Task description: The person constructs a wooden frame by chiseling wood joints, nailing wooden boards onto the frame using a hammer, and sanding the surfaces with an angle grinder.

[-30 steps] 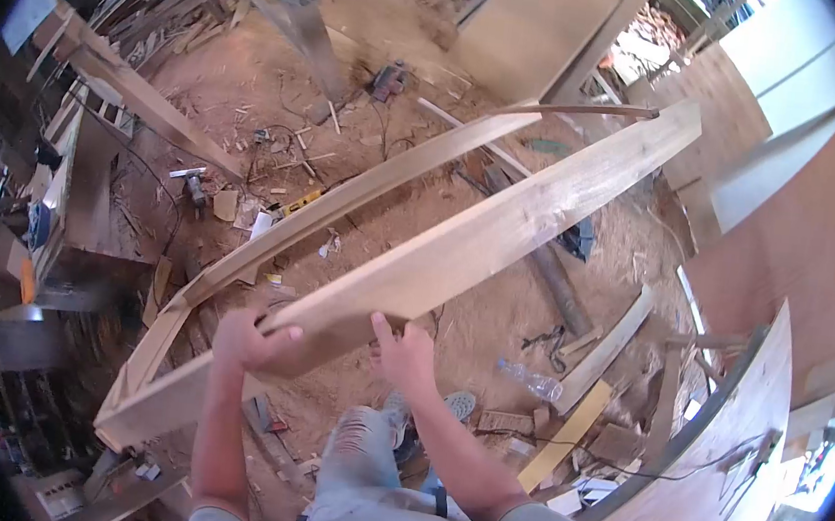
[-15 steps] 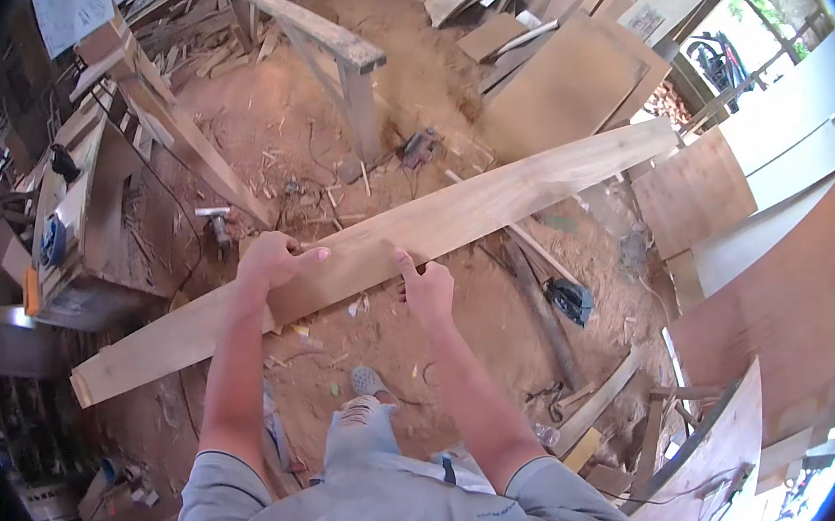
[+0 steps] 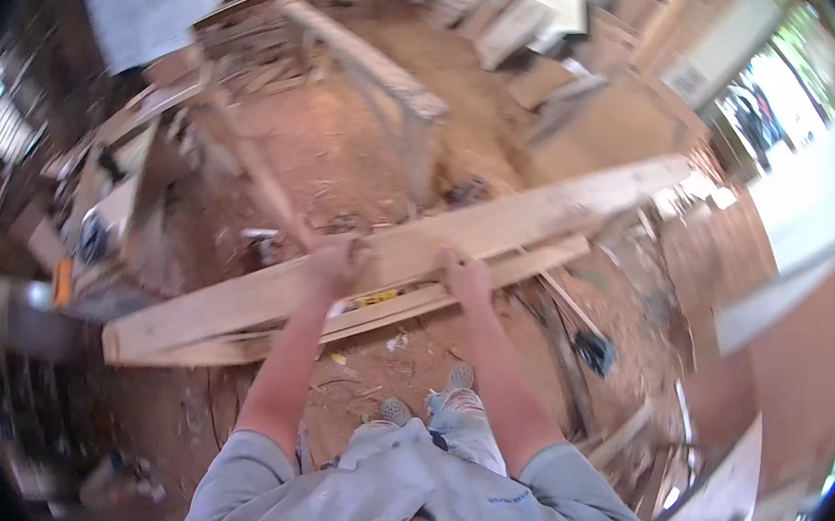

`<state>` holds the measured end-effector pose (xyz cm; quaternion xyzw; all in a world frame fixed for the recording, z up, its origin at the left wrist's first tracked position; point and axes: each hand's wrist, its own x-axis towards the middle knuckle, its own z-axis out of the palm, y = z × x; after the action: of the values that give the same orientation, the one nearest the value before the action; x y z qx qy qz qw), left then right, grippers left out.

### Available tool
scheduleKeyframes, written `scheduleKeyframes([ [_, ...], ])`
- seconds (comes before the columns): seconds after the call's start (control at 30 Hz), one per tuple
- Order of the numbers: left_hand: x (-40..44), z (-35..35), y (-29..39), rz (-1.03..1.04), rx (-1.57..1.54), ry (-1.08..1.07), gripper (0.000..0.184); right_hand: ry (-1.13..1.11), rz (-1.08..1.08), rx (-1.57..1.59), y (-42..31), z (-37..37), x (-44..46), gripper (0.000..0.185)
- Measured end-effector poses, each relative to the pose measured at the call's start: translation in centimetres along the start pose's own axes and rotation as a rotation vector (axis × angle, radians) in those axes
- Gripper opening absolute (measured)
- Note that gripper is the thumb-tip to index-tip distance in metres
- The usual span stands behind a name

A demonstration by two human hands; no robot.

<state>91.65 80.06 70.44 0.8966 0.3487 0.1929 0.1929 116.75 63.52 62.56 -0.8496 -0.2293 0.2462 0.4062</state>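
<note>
Left hand [image 3: 335, 265], blurred, closed on the board [image 3: 533, 209], nearer its eight-o'clock end. Board: ahead at twelve o'clock, long axis eight to two. Right hand [image 3: 459, 273]: three o'clock from the left, pinching the near edge.

The left grip [image 3: 334, 265] and right grip [image 3: 463, 273] are blurred, finger detail lost at the wide board [image 3: 517, 215]. A yellow object [image 3: 379, 299] is partly hidden behind boards; the shirt [image 3: 353, 516] is cut off below, its lettering [image 3: 507, 497] too small to read.
</note>
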Motion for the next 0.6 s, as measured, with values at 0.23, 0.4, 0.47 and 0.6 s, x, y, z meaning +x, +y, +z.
scheduleKeyframes([
  [0.23, -2.1, 0.5, -1.9, -0.061, 0.311, 0.05, 0.092, -0.223, 0.053, 0.096, -5.5, -1.7, 1.2, 0.056],
  [0.4, -0.4, -0.2, -2.3, -0.197, 0.222, -0.05, 0.092, -0.58, -0.101, -0.183, -9.4, -4.6, 4.6, 0.055],
  [0.47, 2.4, -1.7, -0.4, -0.18, 0.196, -0.108, 0.091, -0.582, -0.42, -0.503, -13.8, -7.1, 5.8, 0.052],
  [0.6, 3.3, 0.0, -0.9, -0.151, 0.299, -0.096, 0.09, -0.026, -0.682, -0.267, -13.8, -6.5, 12.8, 0.043],
])
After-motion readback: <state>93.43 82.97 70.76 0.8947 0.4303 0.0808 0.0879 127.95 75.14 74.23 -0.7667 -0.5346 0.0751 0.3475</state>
